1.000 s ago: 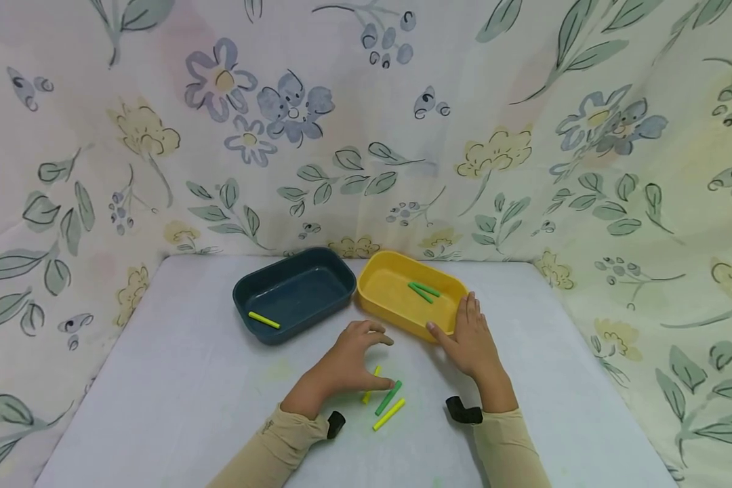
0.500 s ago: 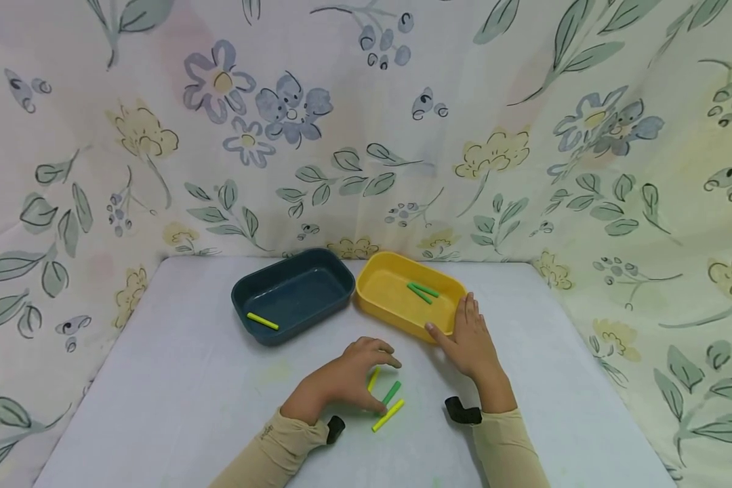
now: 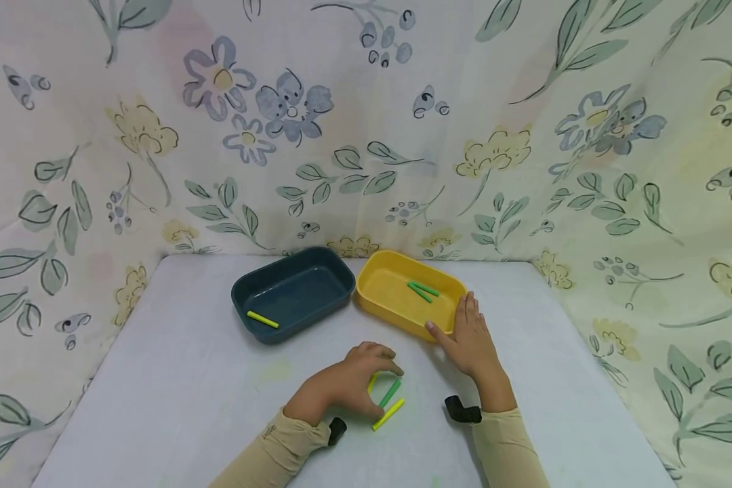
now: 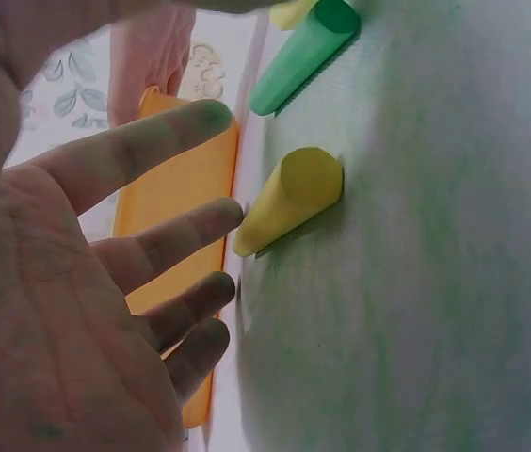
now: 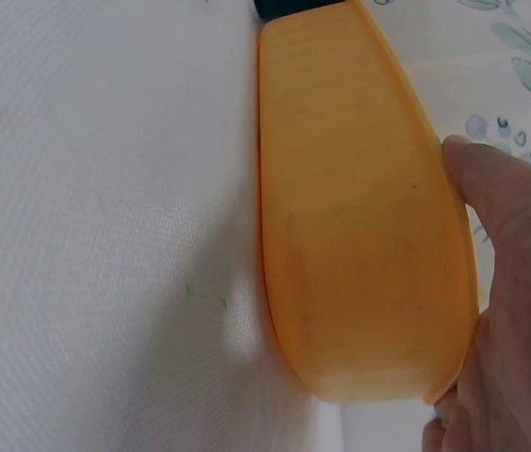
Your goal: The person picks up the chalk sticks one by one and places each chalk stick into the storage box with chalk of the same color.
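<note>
My left hand [image 3: 350, 385] hovers low beside three loose chalk sticks, thumb and fingers spread apart. A green chalk stick [image 3: 390, 393] lies between a yellow chalk stick [image 3: 388, 415] nearer me and another yellow chalk stick [image 3: 372, 383], partly covered by this hand. The left wrist view has the fingertips close to the nearer yellow chalk [image 4: 294, 193], with nothing gripped. My right hand [image 3: 474, 346] rests at the near right corner of the yellow tray [image 3: 396, 317]. Its thumb touches the front rim while the straight fingers lie along the side.
Inside the yellow tray are two green chalk sticks [image 3: 423, 291]. A dark blue tray [image 3: 299, 325] stands close to its left and holds one yellow chalk stick [image 3: 263, 320]. White cloth [image 3: 177, 393] covers the table, with a floral curtain [image 3: 341, 129] behind it.
My left hand has come down and nearer to me, its thumb sliding past the green chalk toward the front yellow one. My right hand stays on the yellow tray.
</note>
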A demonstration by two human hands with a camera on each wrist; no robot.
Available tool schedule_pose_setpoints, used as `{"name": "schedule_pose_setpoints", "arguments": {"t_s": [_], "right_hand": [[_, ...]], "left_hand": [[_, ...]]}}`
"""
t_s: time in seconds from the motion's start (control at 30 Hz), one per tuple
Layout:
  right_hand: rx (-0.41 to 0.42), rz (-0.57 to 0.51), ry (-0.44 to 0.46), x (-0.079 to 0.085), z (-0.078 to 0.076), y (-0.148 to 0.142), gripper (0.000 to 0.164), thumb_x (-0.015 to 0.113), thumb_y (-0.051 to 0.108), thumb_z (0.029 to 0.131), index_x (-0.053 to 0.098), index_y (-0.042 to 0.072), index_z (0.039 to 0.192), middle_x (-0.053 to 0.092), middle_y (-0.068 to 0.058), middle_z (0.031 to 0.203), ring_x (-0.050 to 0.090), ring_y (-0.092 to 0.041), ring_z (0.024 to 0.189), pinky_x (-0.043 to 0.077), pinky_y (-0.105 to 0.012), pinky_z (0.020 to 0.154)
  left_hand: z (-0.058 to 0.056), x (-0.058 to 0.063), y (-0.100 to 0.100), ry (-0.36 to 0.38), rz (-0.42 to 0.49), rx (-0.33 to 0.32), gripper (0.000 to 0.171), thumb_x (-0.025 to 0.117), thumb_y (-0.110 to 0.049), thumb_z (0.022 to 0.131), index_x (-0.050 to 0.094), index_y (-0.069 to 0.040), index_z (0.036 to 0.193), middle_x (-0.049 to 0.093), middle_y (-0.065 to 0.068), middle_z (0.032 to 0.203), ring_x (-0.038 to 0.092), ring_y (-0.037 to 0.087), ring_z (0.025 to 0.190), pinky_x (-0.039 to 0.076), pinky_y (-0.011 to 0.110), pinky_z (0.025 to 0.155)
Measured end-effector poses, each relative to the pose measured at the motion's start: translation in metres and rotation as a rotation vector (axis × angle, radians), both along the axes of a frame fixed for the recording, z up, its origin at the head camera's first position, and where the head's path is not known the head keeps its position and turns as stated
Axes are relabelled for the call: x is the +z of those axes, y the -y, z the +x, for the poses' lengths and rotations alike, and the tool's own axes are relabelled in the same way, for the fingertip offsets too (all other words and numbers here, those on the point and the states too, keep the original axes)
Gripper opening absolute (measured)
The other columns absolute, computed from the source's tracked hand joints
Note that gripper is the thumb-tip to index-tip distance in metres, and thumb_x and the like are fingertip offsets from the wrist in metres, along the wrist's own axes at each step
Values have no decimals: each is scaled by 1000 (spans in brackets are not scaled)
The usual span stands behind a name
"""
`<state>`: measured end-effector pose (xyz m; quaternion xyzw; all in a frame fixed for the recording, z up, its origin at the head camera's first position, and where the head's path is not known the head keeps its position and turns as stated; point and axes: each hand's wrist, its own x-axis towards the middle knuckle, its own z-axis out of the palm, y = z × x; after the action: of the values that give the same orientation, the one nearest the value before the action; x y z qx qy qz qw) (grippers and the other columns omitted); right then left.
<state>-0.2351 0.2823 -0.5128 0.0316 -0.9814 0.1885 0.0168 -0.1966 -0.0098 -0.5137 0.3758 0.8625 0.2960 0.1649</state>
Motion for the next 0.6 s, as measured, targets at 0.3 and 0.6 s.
{"name": "schedule_pose_setpoints", "arguments": {"t_s": [0.3, 0.6], "right_hand": [[1, 2, -3, 1, -1, -1, 118, 42, 79, 101, -1, -10, 166, -6, -30, 176, 2, -48, 164, 9, -64, 132], [1, 5, 0, 0, -1, -1, 118, 41, 79, 101, -1, -10, 166, -7, -29, 176, 3, -48, 164, 9, -64, 132]], "left_hand": [[0, -1, 0, -13, -22, -14, 74, 92, -29, 71, 68, -34, 141, 46, 1, 164, 34, 26, 154, 34, 57, 124], [0, -7, -1, -23, -42, -18, 77, 96, -30, 68, 68, -36, 140, 43, -2, 165, 31, 26, 156, 33, 57, 124]]}}
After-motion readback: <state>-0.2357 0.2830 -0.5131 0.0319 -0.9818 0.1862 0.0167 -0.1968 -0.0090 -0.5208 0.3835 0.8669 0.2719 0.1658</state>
